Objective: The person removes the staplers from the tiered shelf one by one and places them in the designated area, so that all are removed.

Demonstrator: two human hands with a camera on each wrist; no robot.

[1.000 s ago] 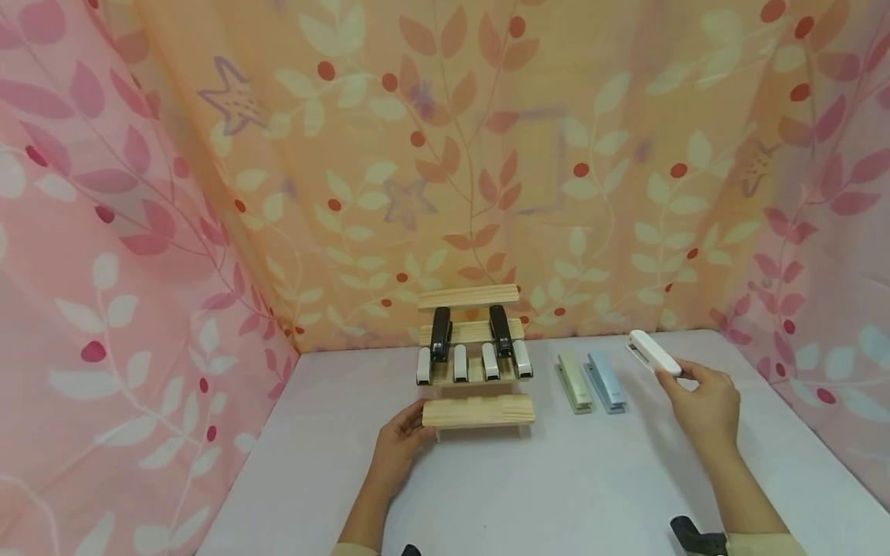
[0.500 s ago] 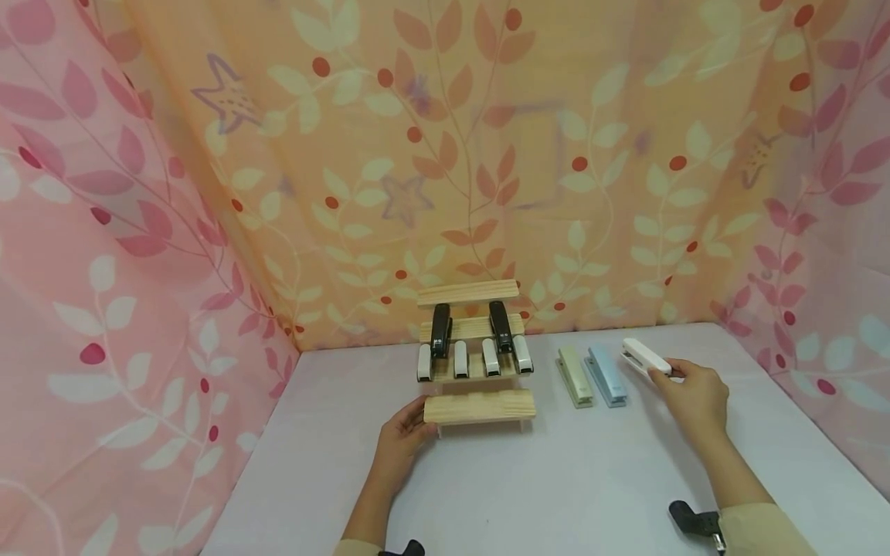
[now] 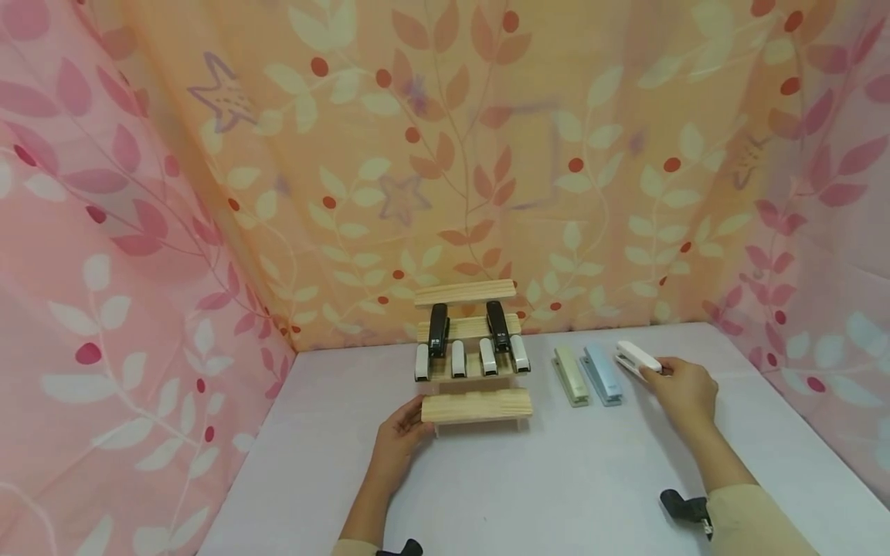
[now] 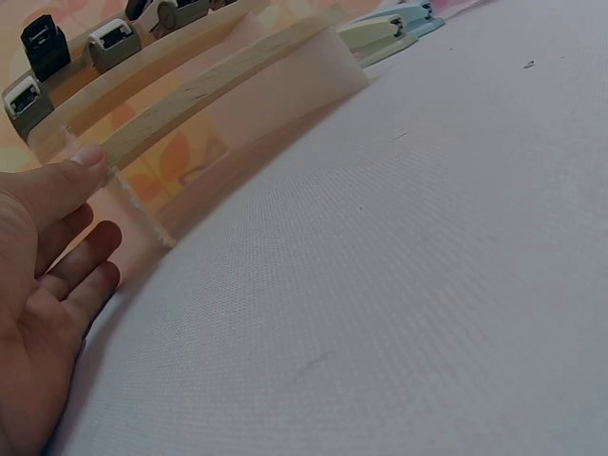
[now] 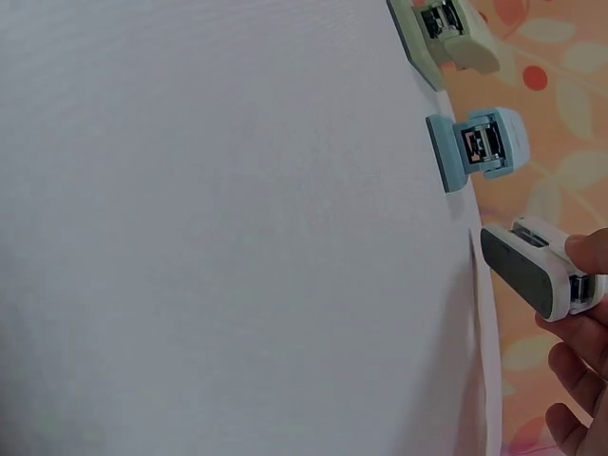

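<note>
White stapler (image 5: 522, 268), near end partly hidden behind right fingers (image 5: 579, 334)

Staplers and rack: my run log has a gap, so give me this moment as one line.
left grip: holds wooden rack; right grip: holds white stapler above table; green stapler, blue stapler: side by side on table

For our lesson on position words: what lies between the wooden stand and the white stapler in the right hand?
In the head view, a pale green stapler and a blue stapler, side by side on the table.
</note>
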